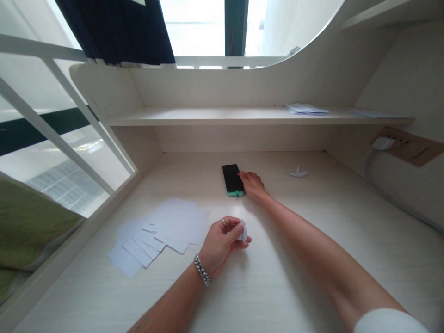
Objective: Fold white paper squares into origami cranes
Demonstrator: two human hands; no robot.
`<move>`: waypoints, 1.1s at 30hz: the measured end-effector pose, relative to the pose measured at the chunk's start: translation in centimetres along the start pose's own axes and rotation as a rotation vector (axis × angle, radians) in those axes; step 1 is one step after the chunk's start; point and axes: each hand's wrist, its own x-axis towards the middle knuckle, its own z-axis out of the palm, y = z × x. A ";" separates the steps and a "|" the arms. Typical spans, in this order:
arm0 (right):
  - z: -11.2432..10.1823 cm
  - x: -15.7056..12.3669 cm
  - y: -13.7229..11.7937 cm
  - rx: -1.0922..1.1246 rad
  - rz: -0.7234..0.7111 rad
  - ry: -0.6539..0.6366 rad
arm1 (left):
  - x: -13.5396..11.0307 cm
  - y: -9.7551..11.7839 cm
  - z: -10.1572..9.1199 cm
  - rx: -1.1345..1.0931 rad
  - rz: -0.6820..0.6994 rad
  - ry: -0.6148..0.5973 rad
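Observation:
A small folded piece of white paper (243, 231) is pinched between the thumb and fingers of my left hand (224, 238), just above the desk. A ring and a chain bracelet are on that hand and wrist. Farther back, my right hand (253, 182) reaches to the right edge of a phone (232, 177), which lies flat with a dark screen and a green case. One fingertip touches the screen near that edge; the other fingers are bent beside it, with no grip on the phone visible. Loose white paper sheets (180, 217) lie fanned out left of my left hand.
A folded paper crane (298, 173) sits at the back right of the desk (263, 286). Papers (305, 109) lie on the shelf (208, 115) above. A charger (383, 143) with a cable is plugged into the right wall socket. White railings (69, 88) border the left side.

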 end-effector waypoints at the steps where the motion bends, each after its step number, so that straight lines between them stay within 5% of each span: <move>1: 0.1 0.5 -0.1 0.008 0.025 0.012 | 0.0 0.0 0.0 -0.002 -0.001 0.000; 6: -1.2 -0.6 -0.6 0.138 0.035 0.026 | 0.1 0.4 0.0 -0.026 0.009 0.014; 13: -5.2 -13.6 -3.3 0.510 -0.088 -0.140 | 0.1 0.8 0.3 -0.102 0.045 0.013; 16: -5.7 -17.3 -4.6 0.596 -0.068 -0.114 | -0.1 0.7 0.5 -0.131 0.062 0.003; 33: -6.0 -18.9 -4.7 0.540 -0.067 0.031 | -0.4 0.3 1.2 -0.067 0.100 -0.038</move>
